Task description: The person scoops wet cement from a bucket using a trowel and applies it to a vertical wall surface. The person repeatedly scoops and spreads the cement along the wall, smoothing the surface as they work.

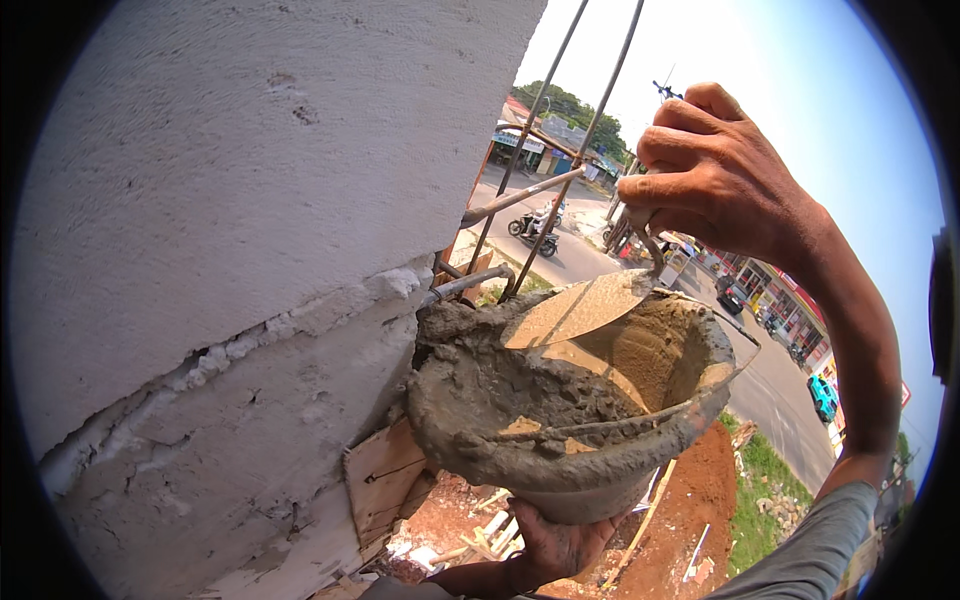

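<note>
My right hand [725, 175] is raised at the upper right, fingers closed round the handle of a trowel [578, 310]. The trowel's leaf-shaped blade hangs over the far rim of a mortar bucket [590, 500], its face sunlit and tan. Grey wet mortar [510, 385] lies in the left part of the bucket and is caked thickly over its rim. From below, my left hand [565, 545] grips the bucket's base, with part of the fingers hidden behind it. A thin wire handle crosses the bucket's near side. The bucket is tilted close beside a plastered wall.
The grey wall [250, 200] fills the left side, with a rough ledge [260, 345] across it. Steel rods [610, 90] rise behind the bucket near the wall's edge. Far below lie red soil [690, 500], wood scraps, grass and a road [770, 400] with vehicles.
</note>
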`<state>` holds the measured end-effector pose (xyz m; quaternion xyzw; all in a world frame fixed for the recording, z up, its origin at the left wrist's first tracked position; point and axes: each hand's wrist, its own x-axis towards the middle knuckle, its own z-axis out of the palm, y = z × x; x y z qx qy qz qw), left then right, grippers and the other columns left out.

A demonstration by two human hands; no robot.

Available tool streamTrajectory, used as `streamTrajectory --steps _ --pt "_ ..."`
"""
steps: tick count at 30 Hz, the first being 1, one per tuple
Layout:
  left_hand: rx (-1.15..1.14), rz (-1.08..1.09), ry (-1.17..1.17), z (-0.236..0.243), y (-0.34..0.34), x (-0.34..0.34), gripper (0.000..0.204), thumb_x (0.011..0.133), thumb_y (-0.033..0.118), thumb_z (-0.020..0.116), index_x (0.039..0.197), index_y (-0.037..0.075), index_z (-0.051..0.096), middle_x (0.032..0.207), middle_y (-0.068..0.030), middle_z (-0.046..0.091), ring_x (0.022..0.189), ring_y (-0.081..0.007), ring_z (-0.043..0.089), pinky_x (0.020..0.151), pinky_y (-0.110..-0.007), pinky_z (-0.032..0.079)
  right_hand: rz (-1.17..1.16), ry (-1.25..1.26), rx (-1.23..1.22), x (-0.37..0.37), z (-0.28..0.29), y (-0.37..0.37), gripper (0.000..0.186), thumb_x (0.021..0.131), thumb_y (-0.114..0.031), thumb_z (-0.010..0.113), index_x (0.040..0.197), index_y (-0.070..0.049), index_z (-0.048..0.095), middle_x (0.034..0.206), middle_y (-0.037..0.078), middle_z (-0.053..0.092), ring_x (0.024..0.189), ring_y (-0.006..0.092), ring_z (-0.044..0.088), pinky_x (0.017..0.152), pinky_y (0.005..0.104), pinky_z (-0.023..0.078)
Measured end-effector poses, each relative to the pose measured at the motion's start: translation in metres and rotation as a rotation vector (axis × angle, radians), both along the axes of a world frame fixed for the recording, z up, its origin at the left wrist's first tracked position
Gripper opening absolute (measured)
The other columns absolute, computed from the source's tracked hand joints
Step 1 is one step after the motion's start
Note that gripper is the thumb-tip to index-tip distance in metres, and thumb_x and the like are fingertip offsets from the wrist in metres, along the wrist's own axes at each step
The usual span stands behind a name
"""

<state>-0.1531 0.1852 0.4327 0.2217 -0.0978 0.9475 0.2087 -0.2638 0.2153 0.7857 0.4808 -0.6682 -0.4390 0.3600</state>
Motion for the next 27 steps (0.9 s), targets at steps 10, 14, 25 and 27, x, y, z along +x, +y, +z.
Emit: streamTrajectory --steps 10,14,25,27 --pt "0.050 -0.034 0.041 0.003 -0.001 -0.003 0.117 0.081 0.090 0.050 0.165 0.021 0.006 0.170 -0.0171 0.012 0.156 -0.0362 0.020 0.126 -0.053 0.032 0.041 0.090 0.462 -0.001 -0.036 -0.005 0.009 0.082 -0.023 0.079 0.080 -0.027 0.071 0.098 -0.011 0.064 0.110 0.0151 0.060 0.112 0.0394 0.042" --pt "-0.013 -0.007 -0.012 0.007 0.000 0.002 0.118 0.080 0.089 0.054 0.165 0.021 0.008 0.170 -0.0174 0.012 0.157 -0.0369 0.019 0.126 -0.055 0.032 0.036 -0.002 0.338 -0.005 -0.031 0.000 0.010 0.081 -0.022 0.079 0.088 -0.028 0.075 0.094 -0.007 0.066 0.105 0.0180 0.062 0.109 0.0379 0.044" --pt "0.004 -0.036 -0.057 0.004 0.001 0.001 0.125 0.077 0.088 0.060 0.166 0.017 0.008 0.170 -0.0126 0.017 0.157 -0.0340 0.021 0.129 -0.053 0.018 -0.098 -0.018 0.003 -0.015 -0.012 0.020 0.017 0.085 -0.036 0.079 0.101 -0.031 0.073 0.090 -0.007 0.069 0.090 0.0133 0.064 0.083 0.0336 0.051" --pt "0.006 -0.036 -0.062 0.002 0.002 0.001 0.124 0.078 0.088 0.059 0.166 0.017 0.008 0.170 -0.0127 0.017 0.157 -0.0342 0.021 0.129 -0.054 0.019 -0.107 -0.178 0.021 -0.004 0.003 0.013 0.016 0.086 -0.035 0.078 0.099 -0.028 0.074 0.088 -0.005 0.069 0.091 0.0145 0.064 0.089 0.0373 0.047"
